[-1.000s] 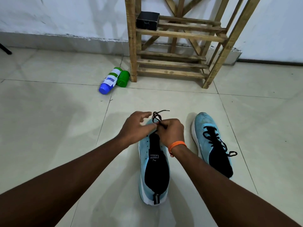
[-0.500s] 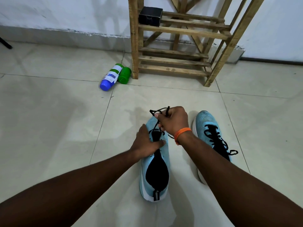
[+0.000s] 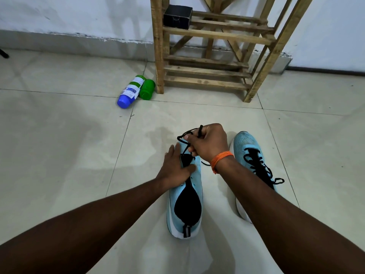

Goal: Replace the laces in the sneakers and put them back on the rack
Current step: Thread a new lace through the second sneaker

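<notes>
Two light-blue sneakers lie on the tiled floor. The nearer sneaker [image 3: 185, 210] in the middle has its black tongue bare, with lace only near the toe. My left hand [image 3: 174, 168] presses flat on its forefoot. My right hand [image 3: 209, 142], with an orange band at the wrist, grips the bunched black lace [image 3: 184, 134] just above the toe; a loop sticks out to the left and one end pokes up past the fingers. The second sneaker [image 3: 249, 153] to the right is laced in black, partly hidden by my right forearm. The wooden rack [image 3: 215, 36] stands behind.
A black box [image 3: 177, 16] sits on the rack's upper shelf at its left end. A bottle with a blue cap [image 3: 131, 91] and a green container [image 3: 147, 89] lie on the floor beside the rack's left leg. A white wall runs behind.
My left hand left the lace and came down flat on the sneaker's forefoot. My right hand drew the bunched lace up and away from the toe, then held about still.
</notes>
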